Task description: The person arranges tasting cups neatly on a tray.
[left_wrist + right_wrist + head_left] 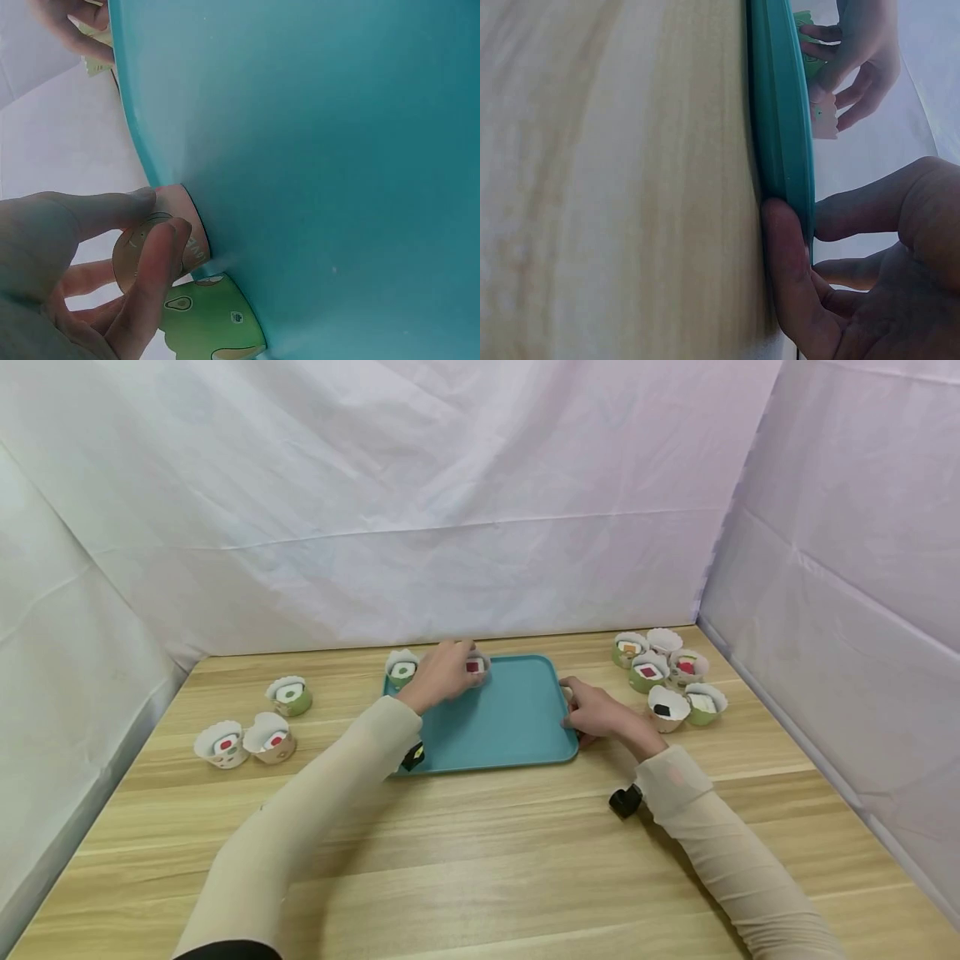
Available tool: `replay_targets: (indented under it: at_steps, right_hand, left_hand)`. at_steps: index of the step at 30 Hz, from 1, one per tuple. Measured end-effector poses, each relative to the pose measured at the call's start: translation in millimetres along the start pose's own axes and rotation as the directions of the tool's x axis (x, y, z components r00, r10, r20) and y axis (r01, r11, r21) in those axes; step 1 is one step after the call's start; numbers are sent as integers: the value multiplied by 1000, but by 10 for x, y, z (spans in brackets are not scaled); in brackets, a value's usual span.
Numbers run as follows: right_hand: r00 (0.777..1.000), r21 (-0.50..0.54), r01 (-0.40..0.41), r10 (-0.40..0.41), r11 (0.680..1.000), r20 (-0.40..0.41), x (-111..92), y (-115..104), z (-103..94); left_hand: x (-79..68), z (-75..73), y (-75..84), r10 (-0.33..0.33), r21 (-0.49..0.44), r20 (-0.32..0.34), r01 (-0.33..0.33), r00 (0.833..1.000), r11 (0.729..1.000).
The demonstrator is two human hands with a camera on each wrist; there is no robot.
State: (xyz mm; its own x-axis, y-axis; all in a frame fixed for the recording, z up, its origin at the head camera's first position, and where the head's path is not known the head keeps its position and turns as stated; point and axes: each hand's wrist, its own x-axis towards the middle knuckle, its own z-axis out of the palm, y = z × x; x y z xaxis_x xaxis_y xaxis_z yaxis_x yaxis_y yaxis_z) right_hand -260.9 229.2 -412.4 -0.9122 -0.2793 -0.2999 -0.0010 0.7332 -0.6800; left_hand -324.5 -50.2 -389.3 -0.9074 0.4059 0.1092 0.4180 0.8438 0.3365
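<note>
The left hand [442, 675] pinched a pink cup [196, 244] between thumb and fingers at the far edge of a blue tray [495, 718]. The thumb pressed one side of the cup and the fingertips lay against its printed face. The head view showed a small white piece with a dark red centre [475, 667] inside it. Whether the cup's base rested fully on the tray could not be told.

Just to the left of that hand, in the tray's far left corner, stood a green cup [402, 672] printed with avocados, its white filling marked with a green ring.

The right hand [596, 710] gripped the tray at its right edge, one finger against the outer side and others over the rim, well apart from the pink cup.

On the wooden surface [480, 852], well to the left of the tray, stood another green cup [291, 697] and two pale cups [270, 741] with red-centred pieces. To the right, beyond the right hand, a cluster of paper cups [648, 674] stood close together. White cloth [420, 510] hung behind.
</note>
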Motion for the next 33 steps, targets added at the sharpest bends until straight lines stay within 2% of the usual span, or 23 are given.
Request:
replay_targets:
  at_steps: [10,18,20,24,27,30,33]
  right_hand:
    - [1000,2,7,-7,1000,3,-11,-20,-2]
    - [1000,-3,3,-3,1000,0,-5,-8,-6]
    - [1000,1,-2,2,1000,1,-1,-9,0]
    - [1000,-7,4,-4,1000,-2,9,-4,4]
    - [1000,-13,9,-9,1000,-3,14,-4,5]
    - [1000,-11,11,-11,1000,-1,13,-5,1]
    - [1000,-9,7,-7,1000,-5,10,6,-3]
  left_hand:
    - [35,9,2,-57,-139,15,59,998,989]
    - [13,-11,12,-40,-161,19,42,999,986]
    - [-19,-30,5,-26,-163,11,28,1000,986]
    - [-113,-81,-14,0,-107,-13,-1,1000,994]
    - [-197,-115,-31,-17,-79,-26,15,1000,997]
    - [-285,-142,-57,-63,-125,-47,57,997,991]
    - [-375,-168,-96,-92,-175,-97,74,991,982]
